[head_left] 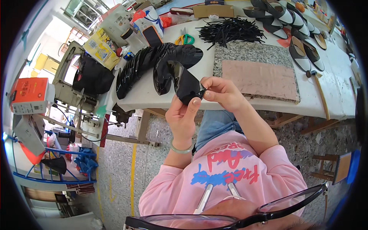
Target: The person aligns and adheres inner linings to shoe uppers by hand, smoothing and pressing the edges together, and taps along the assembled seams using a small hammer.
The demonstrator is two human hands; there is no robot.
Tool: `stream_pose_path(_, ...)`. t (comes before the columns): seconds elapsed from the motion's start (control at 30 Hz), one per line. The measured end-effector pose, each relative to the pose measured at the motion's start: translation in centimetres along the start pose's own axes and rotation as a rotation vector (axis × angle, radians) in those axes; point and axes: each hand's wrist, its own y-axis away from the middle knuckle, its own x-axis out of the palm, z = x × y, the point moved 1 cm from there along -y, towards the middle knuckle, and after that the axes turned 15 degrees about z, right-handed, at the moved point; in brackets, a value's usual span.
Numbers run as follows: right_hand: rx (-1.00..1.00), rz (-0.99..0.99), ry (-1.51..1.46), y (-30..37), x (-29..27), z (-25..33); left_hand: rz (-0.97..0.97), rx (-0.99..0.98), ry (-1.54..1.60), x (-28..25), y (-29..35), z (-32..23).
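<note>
A glossy black shoe upper is held up in front of me at the near edge of the table. My left hand grips its lower end, with the thumb resting along the edge. My right hand is closed in a pinch at the upper's right edge, where a small dark piece shows between the fingers; its exact shape is hidden. Just beyond lies a curved row of overlapping black shoe uppers. A heap of thin black strips sits farther back, right of the row.
A speckled slab with a pinkish board lies right of my hands. A hammer rests near the right edge. Finished shoes stand at the far right. Scissors, a phone and a sewing machine are leftward.
</note>
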Motion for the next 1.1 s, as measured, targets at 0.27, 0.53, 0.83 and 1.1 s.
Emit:
stream_pose_path(0.27,0.028,-0.005,-0.093,0.4,0.0,0.0,0.006,-0.010,-0.038,0.5,-0.2,-0.5)
stream_pose_path(0.53,0.026,-0.089,-0.219,0.4,0.2,0.6,0.058,-0.018,-0.125,0.9,-0.5,-0.7)
stream_pose_path(0.83,-0.031,-0.137,-0.354,0.9,1.1,0.5,0.061,-0.054,0.065,0.6,-0.5,-0.4)
stream_pose_path(1.1,0.027,-0.246,-0.523,0.9,1.1,-0.5,0.065,-0.061,0.107,0.6,-0.8,0.2)
